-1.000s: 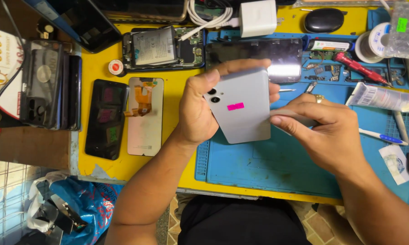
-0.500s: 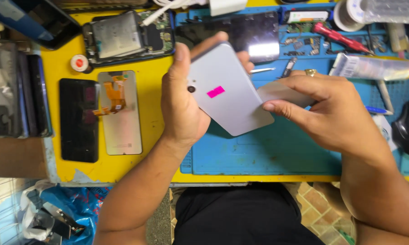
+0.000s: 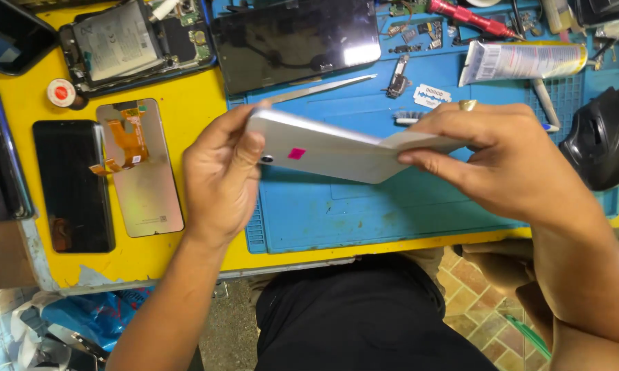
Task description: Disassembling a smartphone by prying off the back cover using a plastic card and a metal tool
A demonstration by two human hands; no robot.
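1. Both hands grip one thing: the left hand [image 3: 220,182] wraps the camera end of a silver phone back cover [image 3: 323,152], thumb on its face and fingers curled behind, while the right hand [image 3: 508,161] pinches the opposite end between thumb and fingertips.
2. Held in the air above the blue work mat [image 3: 392,206], the cover is tilted nearly edge-on to the camera, clear of the mat and the bench.
3. It looks thin, light and fairly stiff, yet a panel this slim would likely flex or crack if twisted; its smooth finish is probably slippery.
4. Best hold, by my judgement: along the rims at both ends, as now, keeping pressure off the middle, the camera hole and the small pink sticker [image 3: 296,153].
5. Nearby on the mat lie metal tweezers [image 3: 323,88], a dark phone screen [image 3: 295,42] and a glue tube [image 3: 522,62]; on the yellow table [image 3: 186,103] sit an opened phone showing its battery [image 3: 134,41] and a loose display panel with an orange ribbon cable [image 3: 139,168].
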